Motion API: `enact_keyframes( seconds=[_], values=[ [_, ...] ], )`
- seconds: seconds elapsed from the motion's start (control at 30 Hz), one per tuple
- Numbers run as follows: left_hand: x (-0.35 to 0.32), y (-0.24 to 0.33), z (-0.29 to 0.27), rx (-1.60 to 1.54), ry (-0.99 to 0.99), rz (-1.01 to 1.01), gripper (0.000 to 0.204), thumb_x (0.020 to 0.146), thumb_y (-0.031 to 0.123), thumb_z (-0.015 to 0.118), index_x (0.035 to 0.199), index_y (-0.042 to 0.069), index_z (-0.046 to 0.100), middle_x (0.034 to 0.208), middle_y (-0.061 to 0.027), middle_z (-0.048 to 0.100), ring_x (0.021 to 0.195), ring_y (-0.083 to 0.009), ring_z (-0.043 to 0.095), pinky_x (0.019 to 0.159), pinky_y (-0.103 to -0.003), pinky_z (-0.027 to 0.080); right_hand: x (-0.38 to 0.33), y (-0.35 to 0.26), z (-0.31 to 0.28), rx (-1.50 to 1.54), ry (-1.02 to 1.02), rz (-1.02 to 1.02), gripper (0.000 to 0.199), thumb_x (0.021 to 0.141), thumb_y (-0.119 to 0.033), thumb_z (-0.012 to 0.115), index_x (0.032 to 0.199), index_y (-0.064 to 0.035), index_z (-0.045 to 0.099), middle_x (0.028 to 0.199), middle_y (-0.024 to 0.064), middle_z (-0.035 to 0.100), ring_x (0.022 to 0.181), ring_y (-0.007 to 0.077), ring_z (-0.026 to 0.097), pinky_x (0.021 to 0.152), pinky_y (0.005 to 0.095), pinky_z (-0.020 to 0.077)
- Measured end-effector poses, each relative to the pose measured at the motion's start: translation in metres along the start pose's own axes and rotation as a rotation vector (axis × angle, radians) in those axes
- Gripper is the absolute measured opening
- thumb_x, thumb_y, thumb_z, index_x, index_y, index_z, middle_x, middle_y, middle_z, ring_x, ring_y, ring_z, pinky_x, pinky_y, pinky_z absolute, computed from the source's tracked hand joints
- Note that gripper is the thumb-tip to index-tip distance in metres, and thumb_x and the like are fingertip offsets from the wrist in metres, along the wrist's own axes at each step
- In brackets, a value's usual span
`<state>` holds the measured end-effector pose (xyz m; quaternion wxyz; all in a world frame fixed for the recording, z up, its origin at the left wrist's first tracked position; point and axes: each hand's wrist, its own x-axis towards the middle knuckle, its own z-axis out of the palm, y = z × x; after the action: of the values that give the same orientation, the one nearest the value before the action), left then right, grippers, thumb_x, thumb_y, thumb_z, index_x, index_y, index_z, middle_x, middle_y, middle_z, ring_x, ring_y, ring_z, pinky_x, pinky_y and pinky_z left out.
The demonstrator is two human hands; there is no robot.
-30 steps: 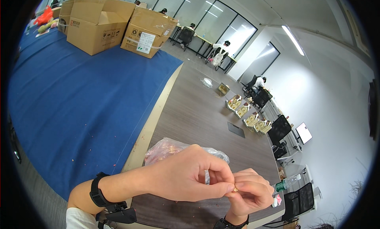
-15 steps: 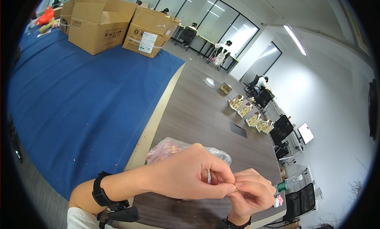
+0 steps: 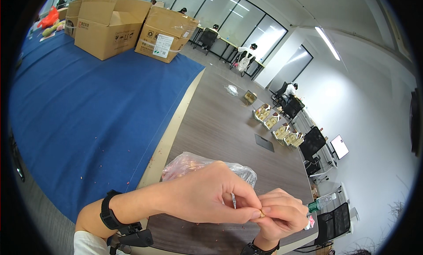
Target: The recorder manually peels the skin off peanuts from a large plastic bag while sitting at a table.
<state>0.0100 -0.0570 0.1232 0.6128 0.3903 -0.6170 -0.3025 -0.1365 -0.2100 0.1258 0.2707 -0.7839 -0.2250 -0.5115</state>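
Observation:
My left hand [image 3: 215,192] reaches across from the lower left, its thumb and fingers pinched at the tips. My right hand [image 3: 283,214] meets it, also closed, fingertip to fingertip. Pinched between the two is a small tan, nut-like piece [image 3: 262,214], mostly covered by the fingers. Behind my left hand lies a clear plastic bag [image 3: 186,162] with pinkish bits inside, partly hidden by the hand. Both wrists wear black straps.
Reddish crumbs dot the brown table [image 3: 211,118] and the blue cloth [image 3: 110,100]. Cardboard boxes [image 3: 103,41] stand at the far left. Several small model houses [image 3: 282,131] line the table's right side, near a dark flat rectangle [image 3: 264,142]. A green-labelled bottle [image 3: 320,203] is beyond my right hand.
The fingertips have shifted slightly, and more of the tan piece shows between them. Both hands stay together in nearly the same place.

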Motion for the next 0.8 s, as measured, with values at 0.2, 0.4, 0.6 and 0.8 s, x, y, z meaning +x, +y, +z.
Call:
enact_keyframes(
  seconds=[0.2, 0.4, 0.6, 0.8],
  values=[
    [-0.0023, 0.0, 0.0003, 0.03, -0.001, 0.073, 0.011, 0.089, 0.007, 0.074, 0.099, 0.004, 0.079, 0.08, -0.0046, 0.076, 0.064, -0.0097, 0.064, 0.057, -0.023, 0.049, -0.0017, -0.0017, -0.0005, 0.05, 0.012, 0.015, 0.03, 0.072, -0.012, 0.092, 0.079, 0.0003, 0.066, 0.07, 0.0112, 0.07, 0.058, 0.0235, 0.07, 0.052, 0.0287, 0.0523],
    [-0.0016, 0.0011, 0.0012, 0.049, 0.021, 0.076, 0.012, 0.089, 0.007, 0.073, 0.099, 0.004, 0.078, 0.08, -0.0057, 0.076, 0.064, -0.0102, 0.065, 0.057, -0.024, 0.048, 0.0032, -0.0003, -0.0037, 0.086, -0.067, 0.027, 0.028, 0.074, -0.008, 0.09, 0.083, 0.0008, 0.065, 0.072, 0.0125, 0.071, 0.058, 0.0241, 0.07, 0.055, 0.0302, 0.0525],
    [-0.0001, 0.0043, 0.0005, 0.085, 0.006, 0.098, 0.013, 0.09, 0.009, 0.073, 0.1, 0.004, 0.077, 0.081, -0.0058, 0.075, 0.064, -0.0106, 0.065, 0.058, -0.024, 0.049, -0.0003, 0.0007, -0.0031, 0.009, -0.007, 0.006, 0.029, 0.073, -0.01, 0.09, 0.085, 0.0001, 0.066, 0.074, 0.0089, 0.068, 0.057, 0.0205, 0.066, 0.055, 0.0296, 0.0487],
    [-0.0002, 0.0001, 0.0018, 0.049, -0.011, 0.056, 0.013, 0.09, 0.01, 0.073, 0.101, 0.004, 0.077, 0.081, -0.0051, 0.074, 0.064, -0.01, 0.063, 0.058, -0.024, 0.049, 0.0023, -0.0031, -0.0077, -0.114, -0.053, -0.088, 0.031, 0.069, -0.01, 0.091, 0.086, -0.001, 0.067, 0.072, 0.0057, 0.065, 0.056, 0.0178, 0.063, 0.051, 0.0275, 0.0426]
  ],
)
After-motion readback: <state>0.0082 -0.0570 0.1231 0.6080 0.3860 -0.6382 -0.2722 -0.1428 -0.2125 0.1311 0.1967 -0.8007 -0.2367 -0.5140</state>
